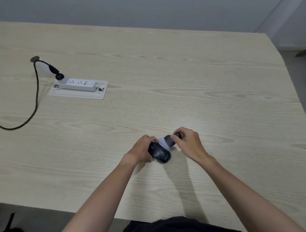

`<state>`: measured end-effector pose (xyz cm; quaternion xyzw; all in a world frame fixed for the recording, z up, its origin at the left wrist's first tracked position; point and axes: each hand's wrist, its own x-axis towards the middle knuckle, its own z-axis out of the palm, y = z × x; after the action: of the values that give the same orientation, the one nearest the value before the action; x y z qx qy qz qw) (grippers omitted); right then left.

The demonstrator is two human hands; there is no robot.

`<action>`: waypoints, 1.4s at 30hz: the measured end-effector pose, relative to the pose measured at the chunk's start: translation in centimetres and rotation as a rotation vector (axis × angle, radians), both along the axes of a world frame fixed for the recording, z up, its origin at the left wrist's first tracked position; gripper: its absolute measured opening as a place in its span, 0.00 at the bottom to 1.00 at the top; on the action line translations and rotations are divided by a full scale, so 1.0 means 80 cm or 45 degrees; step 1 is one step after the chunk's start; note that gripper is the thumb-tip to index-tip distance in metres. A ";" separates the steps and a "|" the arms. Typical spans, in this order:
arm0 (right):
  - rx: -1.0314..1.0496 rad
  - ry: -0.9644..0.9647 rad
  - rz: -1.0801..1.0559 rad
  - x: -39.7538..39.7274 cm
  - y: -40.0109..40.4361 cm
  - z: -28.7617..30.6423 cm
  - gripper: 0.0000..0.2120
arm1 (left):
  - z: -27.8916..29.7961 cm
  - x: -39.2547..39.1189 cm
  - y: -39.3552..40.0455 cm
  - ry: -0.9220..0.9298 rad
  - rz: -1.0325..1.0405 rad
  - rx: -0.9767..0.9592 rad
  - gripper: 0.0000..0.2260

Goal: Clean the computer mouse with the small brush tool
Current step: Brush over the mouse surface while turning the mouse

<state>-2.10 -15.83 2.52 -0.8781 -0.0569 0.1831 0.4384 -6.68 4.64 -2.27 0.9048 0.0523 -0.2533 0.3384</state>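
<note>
A black computer mouse (160, 153) is held just above the wooden table (165, 90), tilted on its side, with my left hand (143, 151) gripping its far end. My right hand (188, 142) grips a small brush tool (169, 141) with a dark grey body and white bristles. The white bristles touch the mouse's upper side near my left fingers. A dark round end of the tool pokes out above my right fingers.
A white power strip (78, 84) sits in a white tray at the left, with a black plug and cable (37, 90) trailing off the left edge. The table's near edge runs just before my body; a dark bag lies on the floor at lower left.
</note>
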 end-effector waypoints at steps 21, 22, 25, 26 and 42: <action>-0.161 -0.218 0.124 -0.037 -0.014 -0.005 0.04 | -0.006 0.002 0.003 -0.017 0.048 -0.025 0.33; -0.120 -0.193 0.204 -0.043 -0.013 -0.003 0.04 | -0.006 0.002 0.002 -0.012 0.059 -0.030 0.33; -0.130 -0.115 0.499 -0.058 -0.012 -0.007 0.04 | -0.006 0.002 0.002 -0.003 0.072 -0.054 0.33; -0.172 -0.127 0.522 -0.058 -0.015 -0.012 0.04 | -0.007 0.002 0.003 0.001 0.075 -0.061 0.33; -0.144 -0.118 0.021 -0.032 -0.024 -0.020 0.04 | -0.016 0.002 0.005 -0.095 -0.067 0.034 0.31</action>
<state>-4.69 -17.74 0.95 -0.9085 -0.0739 0.1486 0.3835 -6.53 5.05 -3.58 0.9191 0.0193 -0.2273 0.3214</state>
